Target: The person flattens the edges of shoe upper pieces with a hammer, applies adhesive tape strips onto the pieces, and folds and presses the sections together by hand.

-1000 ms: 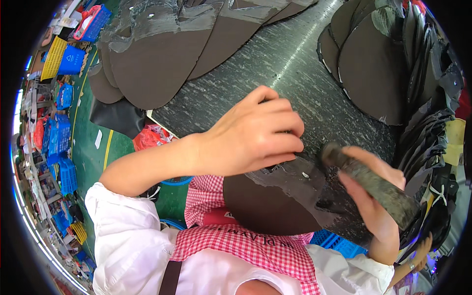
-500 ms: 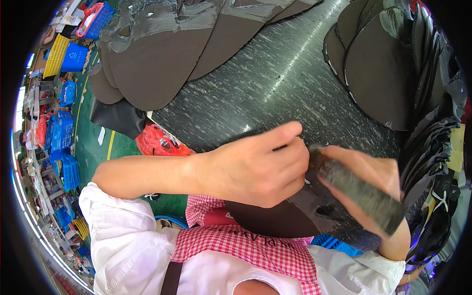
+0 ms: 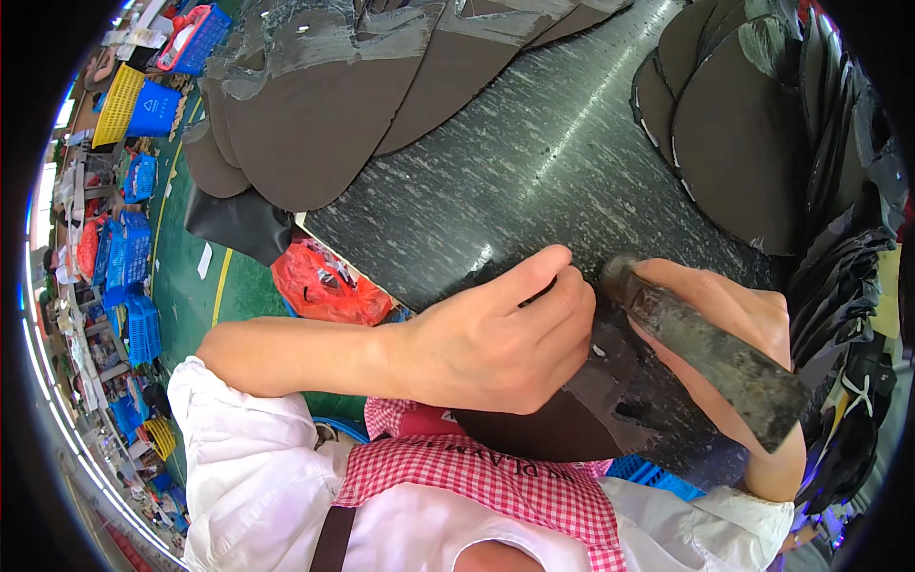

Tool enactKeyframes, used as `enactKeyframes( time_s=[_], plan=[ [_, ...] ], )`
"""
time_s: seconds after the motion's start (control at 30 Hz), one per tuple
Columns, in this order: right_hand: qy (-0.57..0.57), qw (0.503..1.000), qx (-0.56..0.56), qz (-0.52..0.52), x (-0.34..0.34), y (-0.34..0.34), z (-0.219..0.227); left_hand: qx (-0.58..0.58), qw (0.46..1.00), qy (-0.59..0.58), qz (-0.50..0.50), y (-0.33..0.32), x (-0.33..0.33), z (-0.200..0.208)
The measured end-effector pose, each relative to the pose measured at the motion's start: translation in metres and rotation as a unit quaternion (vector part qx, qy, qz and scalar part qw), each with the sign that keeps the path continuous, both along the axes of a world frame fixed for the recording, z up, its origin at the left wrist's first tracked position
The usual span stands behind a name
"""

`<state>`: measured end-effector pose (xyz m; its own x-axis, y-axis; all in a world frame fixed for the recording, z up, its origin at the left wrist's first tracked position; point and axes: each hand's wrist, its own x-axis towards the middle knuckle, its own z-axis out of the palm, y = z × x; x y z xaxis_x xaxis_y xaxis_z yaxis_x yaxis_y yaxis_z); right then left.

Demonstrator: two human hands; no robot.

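Observation:
My left hand lies across a dark brown, rounded piece of flat material at the near edge of the dark speckled table. Its fingers are curled and press on the piece. My right hand grips a worn dark tool with a thick handle. The tool's tip sits close to my left fingertips on the piece. What the tip touches is hidden.
Stacks of dark rounded cut pieces lie at the table's far left and far right. A red plastic bag sits below the table's left edge. Blue and yellow baskets stand on the green floor at left.
My left hand has moved down and right onto the brown piece, fingers now meeting the tool's tip. The right hand has shifted the tool up and leftward toward them.

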<state>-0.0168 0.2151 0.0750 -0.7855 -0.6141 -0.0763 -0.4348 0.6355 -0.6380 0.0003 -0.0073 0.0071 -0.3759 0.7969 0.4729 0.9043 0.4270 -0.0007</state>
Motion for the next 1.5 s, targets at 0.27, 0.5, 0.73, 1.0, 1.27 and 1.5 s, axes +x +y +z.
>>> enactKeyframes(
  time_s=[0.27,0.5,0.73,1.0,1.27,1.5],
  plan=[
    [-0.052,0.998,-0.021,-0.035,0.001,-0.004,-0.003,0.176,0.959,-0.219,0.050,0.000,0.001,-0.013],
    [-0.042,0.998,-0.029,-0.027,0.001,-0.002,-0.006,0.165,0.958,-0.178,0.151,-0.003,0.016,-0.012],
    [0.015,0.999,-0.044,-0.017,0.005,-0.004,-0.007,-0.013,0.995,0.009,0.099,0.007,0.030,-0.003],
    [0.002,1.000,0.001,0.011,0.007,-0.014,-0.003,0.189,0.955,-0.224,0.035,-0.026,0.017,-0.013],
    [0.114,0.993,-0.022,0.000,0.038,0.019,-0.021,0.094,0.984,-0.091,-0.119,-0.001,-0.005,-0.017],
    [0.329,0.767,-0.095,-0.542,0.168,0.151,0.008,0.248,0.906,0.147,-0.310,0.132,-0.016,0.043]
  ],
)
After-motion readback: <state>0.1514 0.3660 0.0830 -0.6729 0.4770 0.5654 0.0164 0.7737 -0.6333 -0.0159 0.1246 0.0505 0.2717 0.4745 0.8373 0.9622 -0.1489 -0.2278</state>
